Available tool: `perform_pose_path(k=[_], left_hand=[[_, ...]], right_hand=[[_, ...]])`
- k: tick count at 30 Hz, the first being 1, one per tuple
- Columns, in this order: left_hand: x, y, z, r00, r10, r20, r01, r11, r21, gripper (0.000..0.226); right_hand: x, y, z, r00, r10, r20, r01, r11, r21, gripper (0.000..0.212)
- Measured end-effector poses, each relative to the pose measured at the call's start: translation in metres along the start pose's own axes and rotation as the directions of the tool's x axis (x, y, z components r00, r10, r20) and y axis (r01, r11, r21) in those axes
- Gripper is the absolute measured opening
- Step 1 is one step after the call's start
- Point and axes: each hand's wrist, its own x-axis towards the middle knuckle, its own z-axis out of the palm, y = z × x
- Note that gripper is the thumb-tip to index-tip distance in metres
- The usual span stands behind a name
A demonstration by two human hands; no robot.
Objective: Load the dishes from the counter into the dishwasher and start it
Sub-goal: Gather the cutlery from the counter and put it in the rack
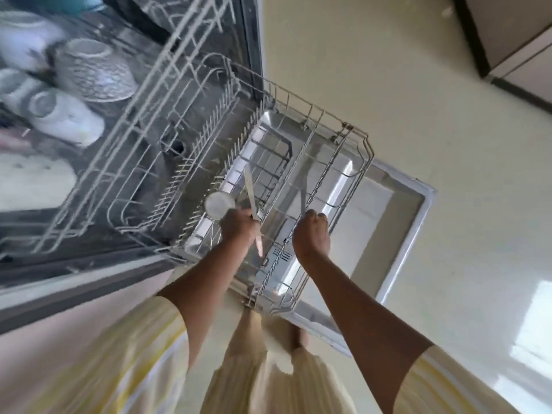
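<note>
Dishes are partly loaded: bowls [92,70] sit in the top rack [167,85], the left hand [239,224] grips a knife [250,192] and a round white thing [219,204], the right hand [310,231] grips 1 thin blurry tool [303,191], both over the bottom rack [368,150], where I think they go next.

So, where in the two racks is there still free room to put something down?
The lower rack is bare from its row of tines to its right rim, beyond the left hand and right hand. The upper rack is free in its near part, right of the patterned bowl. Its left end is crowded with that bowl and white cups.
</note>
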Motion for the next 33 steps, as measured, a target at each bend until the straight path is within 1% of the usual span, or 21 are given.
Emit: perform_pose_path(k=[1,3,4,6,8,10,11,14,15,16,18,19,20,22,23,25,29,32,33], left_hand=[[0.018,0.006,-0.001,1.0,0.024,-0.018,-0.024,1.0,-0.009,0.031],[0.053,0.019,-0.001,0.992,0.097,-0.085,-0.09,0.993,0.078,0.034],[0.067,0.022,-0.001,0.987,0.131,-0.089,-0.121,0.987,0.108,0.035],[0.098,0.028,0.003,0.983,0.168,-0.073,-0.158,0.98,0.123,0.039],[0.125,0.034,0.009,0.975,0.215,-0.055,-0.202,0.963,0.182,0.039],[0.149,0.04,0.016,0.958,0.286,-0.028,-0.264,0.914,0.308,0.036],[0.157,0.044,0.018,0.942,0.333,-0.039,-0.296,0.881,0.37,0.034],[0.181,0.05,0.028,0.921,0.389,-0.034,-0.345,0.852,0.394,0.03],[0.184,0.051,0.031,0.92,0.391,-0.031,-0.348,0.85,0.396,0.028],[0.188,0.05,0.034,0.924,0.381,-0.028,-0.344,0.862,0.372,0.024],[0.194,0.045,0.041,0.927,0.374,-0.006,-0.352,0.878,0.324,0.014],[0.194,0.043,0.043,0.935,0.355,-0.018,-0.333,0.892,0.305,0.018],[0.195,0.042,0.046,0.949,0.314,-0.035,-0.297,0.925,0.235,0.021],[0.197,0.04,0.049,0.981,0.193,-0.03,-0.193,0.981,-0.004,0.029],[0.2,0.038,0.05,0.989,0.147,-0.021,-0.148,0.985,-0.09,0.038],[0.201,0.036,0.051,0.991,0.134,0.002,-0.132,0.976,-0.174,0.046],[0.203,0.033,0.048,0.977,0.204,0.068,-0.194,0.971,-0.138,0.028],[0.208,0.025,0.046,0.945,0.303,0.12,-0.293,0.951,-0.099,0.028],[0.209,0.022,0.045,0.935,0.33,0.127,-0.329,0.944,-0.032,0.029]], right_hand=[[0.012,-0.007,0.005,0.999,0.031,-0.009,-0.031,0.999,0.029,0.03],[0.038,-0.019,0.019,0.998,0.062,-0.019,-0.061,0.995,0.083,0.03],[0.051,-0.023,0.028,0.999,0.047,-0.024,-0.045,0.995,0.087,0.029],[0.072,-0.032,0.043,0.999,0.043,0.0,-0.043,0.991,0.127,0.028],[0.091,-0.043,0.057,0.999,0.046,0.002,-0.045,0.979,0.199,0.027],[0.109,-0.055,0.07,0.998,0.065,0.014,-0.066,0.958,0.279,0.024],[0.116,-0.061,0.075,0.996,0.086,0.027,-0.09,0.947,0.307,0.024],[0.138,-0.068,0.09,0.995,0.087,0.05,-0.099,0.928,0.358,0.028],[0.143,-0.069,0.094,0.991,0.121,0.06,-0.135,0.91,0.392,0.033],[0.149,-0.069,0.098,0.987,0.143,0.07,-0.159,0.892,0.424,0.036],[0.154,-0.067,0.103,0.986,0.144,0.083,-0.166,0.889,0.427,0.037],[0.154,-0.066,0.103,0.986,0.141,0.087,-0.164,0.893,0.418,0.035],[0.156,-0.064,0.105,0.988,0.126,0.085,-0.15,0.898,0.413,0.035],[0.159,-0.064,0.108,0.992,0.09,0.085,-0.117,0.906,0.407,0.033],[0.161,-0.064,0.109,0.993,0.085,0.083,-0.112,0.906,0.408,0.033],[0.166,-0.065,0.11,0.993,0.087,0.075,-0.111,0.895,0.432,0.033],[0.175,-0.068,0.115,0.995,0.043,0.087,-0.072,0.931,0.358,0.027],[0.177,-0.07,0.115,0.995,0.043,0.095,-0.072,0.94,0.333,0.025],[0.178,-0.07,0.116,0.994,0.046,0.098,-0.075,0.943,0.323,0.026]])
